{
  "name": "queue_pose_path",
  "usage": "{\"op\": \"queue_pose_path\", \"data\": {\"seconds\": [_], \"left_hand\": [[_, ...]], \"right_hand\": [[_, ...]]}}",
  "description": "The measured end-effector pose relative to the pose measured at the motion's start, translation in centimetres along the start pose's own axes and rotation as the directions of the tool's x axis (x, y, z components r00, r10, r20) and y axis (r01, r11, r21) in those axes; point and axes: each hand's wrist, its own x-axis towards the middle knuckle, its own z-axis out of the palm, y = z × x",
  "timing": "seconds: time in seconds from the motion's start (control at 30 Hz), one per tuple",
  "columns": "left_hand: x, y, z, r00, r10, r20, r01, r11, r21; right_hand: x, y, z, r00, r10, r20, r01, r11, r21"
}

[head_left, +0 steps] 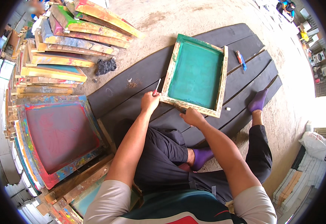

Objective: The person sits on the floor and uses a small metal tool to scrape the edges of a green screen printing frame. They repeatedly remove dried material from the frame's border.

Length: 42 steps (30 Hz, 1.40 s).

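Head view: left hand (150, 101) gripping thin tool (157, 86) at teal screen frame (195, 74) corner; right hand (192, 117) flat, steadying near edge. Next, probably, careful scraping along wood.

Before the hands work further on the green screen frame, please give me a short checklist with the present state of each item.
1. Green screen frame lies flat on the dark boards: ok.
2. Left hand holds the thin tool at the frame's corner: ok.
3. Right hand rests on the frame's near edge: ok.
4. Pens lie apart from the frame: ok.
5. Mesh undamaged: cannot tell.
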Motion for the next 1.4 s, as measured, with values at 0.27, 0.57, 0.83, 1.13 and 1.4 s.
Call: {"op": "queue_pose_path", "data": {"seconds": [0.27, 0.57, 0.83, 1.13, 1.4], "left_hand": [[-1.1, 2.0, -1.3, 0.975, -0.133, 0.180, 0.145, 0.988, -0.057], [-2.5, 5.1, -4.9, 0.765, -0.142, 0.628, 0.336, 0.920, -0.201], [-2.2, 5.0, -6.0, 0.656, -0.152, 0.739, 0.415, 0.891, -0.184], [0.7, 2.3, -6.4, 0.877, -0.285, 0.387, 0.438, 0.808, -0.396], [6.0, -1.1, -8.0, 0.770, -0.621, -0.148, 0.369, 0.623, -0.690]], "right_hand": [[0.0, 0.2, 3.9, 0.943, -0.035, -0.331, -0.056, 0.964, -0.261], [-1.8, 0.0, 3.5, 0.914, -0.223, -0.338, 0.132, 0.954, -0.270], [-3.1, -2.5, 1.5, 0.921, -0.279, -0.270, 0.215, 0.946, -0.244], [0.6, -0.7, 1.3, 0.946, -0.321, -0.031, 0.317, 0.906, 0.282], [-1.0, 1.8, 0.8, 0.958, -0.161, 0.237, -0.023, 0.781, 0.624]]}}
